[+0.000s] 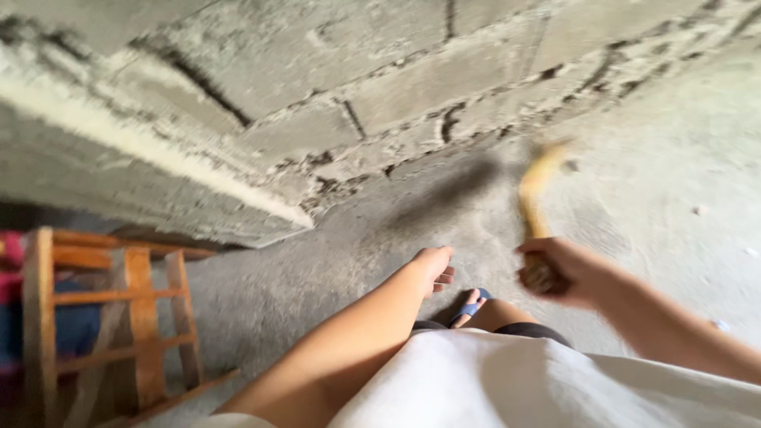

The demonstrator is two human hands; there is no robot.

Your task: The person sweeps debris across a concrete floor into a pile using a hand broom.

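Motion blurs the yellowish curved stick right of centre, its lower end gripped in the right hand, fist closed round it. The left hand hangs at centre, fingers loosely curled, holding nothing. A foot in a blue sandal stands just below on the concrete floor; a low swing might well strike the toes or the block wall above.

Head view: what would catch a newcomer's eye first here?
The right hand closes its grip on a blurred yellowish broom-like tool over the grey concrete floor. The left hand hangs free, holding nothing, above a foot in a blue sandal. A rough grey block wall fills the top; a wooden chair frame stands lower left.
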